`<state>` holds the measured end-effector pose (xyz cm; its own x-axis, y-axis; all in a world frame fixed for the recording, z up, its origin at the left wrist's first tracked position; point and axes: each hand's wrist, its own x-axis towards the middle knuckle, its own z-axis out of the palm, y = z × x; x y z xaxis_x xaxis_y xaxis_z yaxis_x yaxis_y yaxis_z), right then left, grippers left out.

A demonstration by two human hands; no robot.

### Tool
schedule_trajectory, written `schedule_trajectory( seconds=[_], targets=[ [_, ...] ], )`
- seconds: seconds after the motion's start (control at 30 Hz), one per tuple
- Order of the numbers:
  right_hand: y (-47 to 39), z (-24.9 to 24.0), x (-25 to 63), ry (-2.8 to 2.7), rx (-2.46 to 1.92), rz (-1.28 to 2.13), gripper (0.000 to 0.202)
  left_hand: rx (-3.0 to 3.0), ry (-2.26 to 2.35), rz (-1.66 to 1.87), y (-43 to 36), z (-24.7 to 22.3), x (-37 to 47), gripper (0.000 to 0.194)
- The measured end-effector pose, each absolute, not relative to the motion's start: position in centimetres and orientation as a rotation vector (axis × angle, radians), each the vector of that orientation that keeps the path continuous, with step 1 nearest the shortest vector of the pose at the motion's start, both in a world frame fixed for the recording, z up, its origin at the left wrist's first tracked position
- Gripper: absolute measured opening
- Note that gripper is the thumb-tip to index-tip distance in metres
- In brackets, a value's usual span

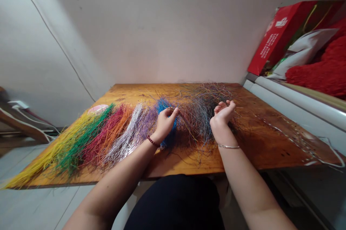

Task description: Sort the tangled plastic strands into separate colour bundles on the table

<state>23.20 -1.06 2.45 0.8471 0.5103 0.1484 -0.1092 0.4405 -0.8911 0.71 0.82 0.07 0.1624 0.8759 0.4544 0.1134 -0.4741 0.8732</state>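
Bundles of thin, wire-like strands lie side by side on the wooden table (167,167). From the left run yellow (48,154), green (81,143), crimson (104,132), orange (116,136), white (127,132) and purple strands (147,122). My left hand (165,123), with a beaded bracelet, is closed in a pinch over the blue strands (163,104); a few thin strands trail from its fingertips. Beside the grey and dark strands (200,111), my right hand (223,114) is raised with curled fingers; what they hold, if anything, is too small to make out.
A red box (275,39), a pale plastic bag (305,53) and red fluffy material (321,71) sit on a white surface at the right. Small scraps and a white cord (331,150) lie at the table's right end. A wall stands behind.
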Motion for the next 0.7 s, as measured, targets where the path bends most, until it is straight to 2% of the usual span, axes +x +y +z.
schedule_trajectory(
  seconds=[0.1,0.3,0.53,0.6,0.7],
  targets=[
    [-1.3,3.0,22.4,-0.304,-0.952,0.438,0.034,1.750,0.959,1.383,0.8,0.1,0.7,0.039],
    [-1.8,3.9,21.0,-0.480,-0.872,0.548,0.055,1.733,0.949,1.395,0.8,0.2,0.8,0.038],
    [-2.0,4.1,19.4,-0.673,-0.884,0.382,0.040,1.737,0.948,1.407,0.9,0.2,0.7,0.039],
    [-1.9,4.0,19.5,-0.681,-0.863,0.485,0.038,1.749,0.949,1.411,0.9,0.1,0.7,0.039],
    [-2.0,3.7,20.3,-0.682,-0.797,0.888,0.036,1.760,0.941,1.410,1.0,-0.1,0.8,0.039]
  ],
)
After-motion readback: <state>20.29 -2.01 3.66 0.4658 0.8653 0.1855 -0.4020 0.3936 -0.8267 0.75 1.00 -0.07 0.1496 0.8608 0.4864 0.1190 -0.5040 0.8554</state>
